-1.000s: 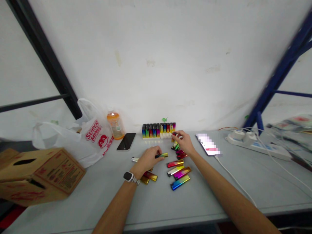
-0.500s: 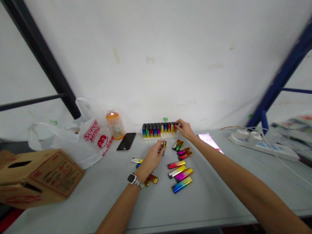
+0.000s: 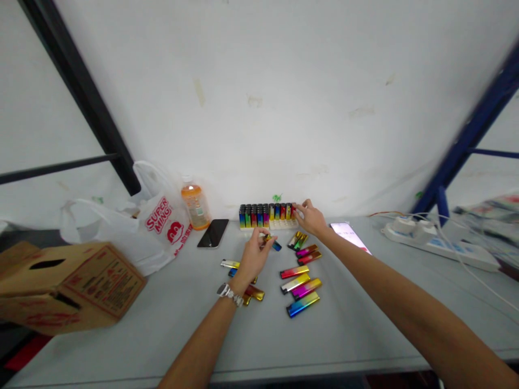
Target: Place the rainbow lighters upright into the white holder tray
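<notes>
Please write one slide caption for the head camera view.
Left hand holds a lighter; right hand is at a white rack of standing lighters.

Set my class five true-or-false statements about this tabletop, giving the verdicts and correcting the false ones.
1. The left hand holds a lighter. True.
2. The right hand rests on the cardboard box. False: the right hand is at the right end of the upright lighters.
3. The bottle stands beside the plastic bag. True.
4. The wristwatch is on the right wrist. False: the wristwatch is on the left wrist.
5. The smartphone nearest the bottle has a dark screen. True.
</notes>
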### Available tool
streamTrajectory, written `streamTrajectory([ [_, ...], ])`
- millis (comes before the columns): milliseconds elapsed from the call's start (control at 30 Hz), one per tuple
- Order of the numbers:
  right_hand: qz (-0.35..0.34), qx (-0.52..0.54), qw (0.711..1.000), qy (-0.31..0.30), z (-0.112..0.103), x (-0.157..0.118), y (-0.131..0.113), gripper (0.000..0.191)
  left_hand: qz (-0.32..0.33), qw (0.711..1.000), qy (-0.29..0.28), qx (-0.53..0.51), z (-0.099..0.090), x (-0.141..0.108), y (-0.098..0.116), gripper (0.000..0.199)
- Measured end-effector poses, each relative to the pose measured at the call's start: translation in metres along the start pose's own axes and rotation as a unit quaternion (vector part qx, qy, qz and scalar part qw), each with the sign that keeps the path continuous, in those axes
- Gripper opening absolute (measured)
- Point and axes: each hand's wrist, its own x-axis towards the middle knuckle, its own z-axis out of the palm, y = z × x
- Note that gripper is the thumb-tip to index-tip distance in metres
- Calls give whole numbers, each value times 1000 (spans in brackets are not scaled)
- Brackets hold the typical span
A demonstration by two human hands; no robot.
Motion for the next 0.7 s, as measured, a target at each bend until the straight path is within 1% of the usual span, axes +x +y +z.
streamTrajectory([
  [67, 6, 4, 1000, -7, -3, -6, -6, 48, -4, 999, 7, -47, 1, 2, -4, 32],
  [100, 18, 23, 1000, -2, -3, -10, -10, 52, -5, 997, 11, -74, 2, 3, -4, 33],
  [167, 54, 100, 993, 21, -4, -18, -22, 57, -8, 992, 30, -124, 3, 4, -3, 36],
  [233, 84, 221, 971, 39, -6, -28, -37, 51, -13, 985, 56, -163, 3, 4, 1, 39],
  [267, 90, 285, 954, 26, -7, -34, -46, 50, -15, 981, 69, -181, 3, 4, 4, 39],
  [333, 101, 400, 911, -15, -10, -43, -64, 53, -17, 972, 86, -219, 3, 2, 9, 40],
  [400, 106, 497, 859, -59, -13, -50, -80, 48, -18, 962, 98, -252, 3, 0, 14, 41],
  [467, 114, 583, 801, -77, -14, -55, -93, 41, -20, 956, 109, -271, 2, -1, 17, 41],
  [500, 122, 621, 771, -73, -14, -57, -98, 38, -21, 955, 113, -272, 1, -2, 17, 41],
  [567, 150, 677, 719, -44, -12, -58, -106, 33, -14, 963, 109, -245, 1, -2, 17, 40],
  [633, 185, 707, 683, -6, -10, -58, -111, 32, 2, 978, 98, -184, 0, -2, 16, 36],
  [700, 211, 727, 653, 31, -9, -58, -115, 33, 20, 989, 93, -111, -1, -3, 15, 30],
])
